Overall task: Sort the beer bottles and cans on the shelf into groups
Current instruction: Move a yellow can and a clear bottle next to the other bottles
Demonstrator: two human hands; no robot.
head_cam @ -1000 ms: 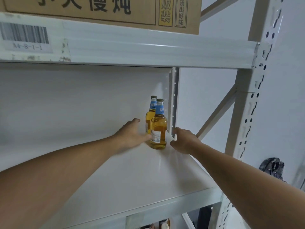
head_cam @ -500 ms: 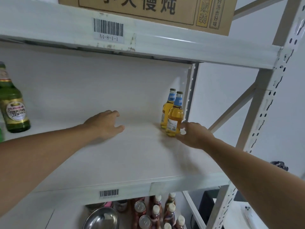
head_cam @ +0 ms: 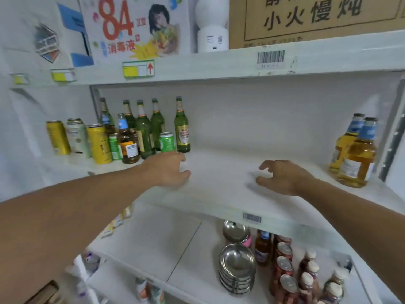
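Two amber bottles with blue neck labels (head_cam: 356, 154) stand together at the right end of the white shelf (head_cam: 219, 194). At the left end stands a mixed cluster: several green bottles (head_cam: 182, 126), yellow cans (head_cam: 98, 143), a white can (head_cam: 76, 137), green cans (head_cam: 167, 142) and amber blue-label bottles (head_cam: 127, 141). My left hand (head_cam: 168, 170) hovers over the shelf just right of the green can, fingers loosely curled, holding nothing. My right hand (head_cam: 282, 176) hovers mid-shelf, fingers loosely spread, empty, well left of the two amber bottles.
The shelf above carries a cardboard box (head_cam: 317, 18), a white device (head_cam: 211, 25) and a printed carton (head_cam: 135, 27). The shelf below holds stacked steel bowls (head_cam: 237, 268), red cans (head_cam: 282, 266) and small bottles (head_cam: 306, 275). A metal upright (head_cam: 392, 137) bounds the right end.
Both hands have left the two amber bottles and moved left along the shelf. The view has swung left, bringing the mixed cluster of bottles and cans into sight.
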